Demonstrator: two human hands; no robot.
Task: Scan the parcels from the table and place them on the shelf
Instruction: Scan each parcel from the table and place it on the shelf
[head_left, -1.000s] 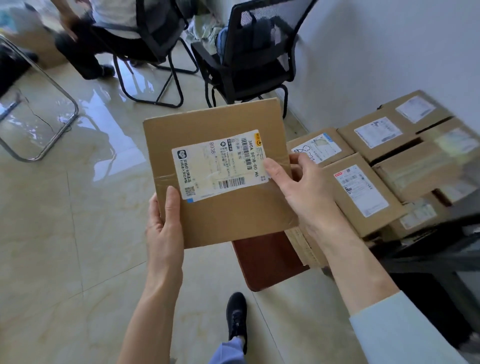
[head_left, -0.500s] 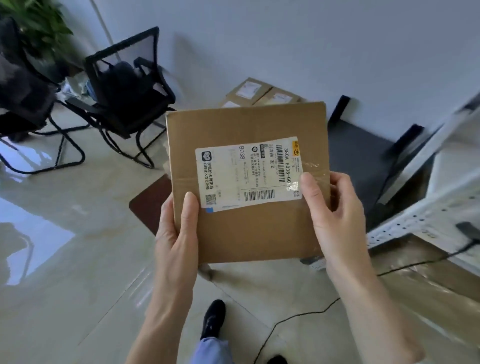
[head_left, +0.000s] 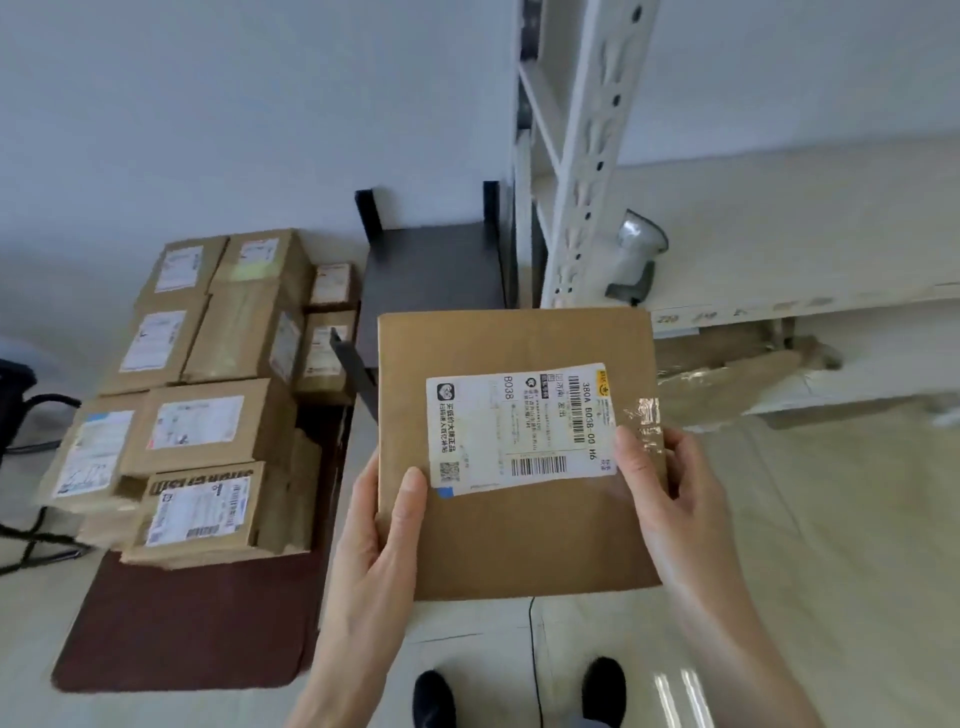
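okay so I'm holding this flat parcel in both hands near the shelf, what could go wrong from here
1. The scanner sits on the shelf while the left hand and right hand both hold the flat parcel, so scanning may mean a shakier one-handed grip.
2. A thin cable runs across the floor between your shoes; it could catch a foot.

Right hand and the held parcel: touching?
Touching. Head view shows the right hand gripping the parcel's right edge, thumb over the label corner.
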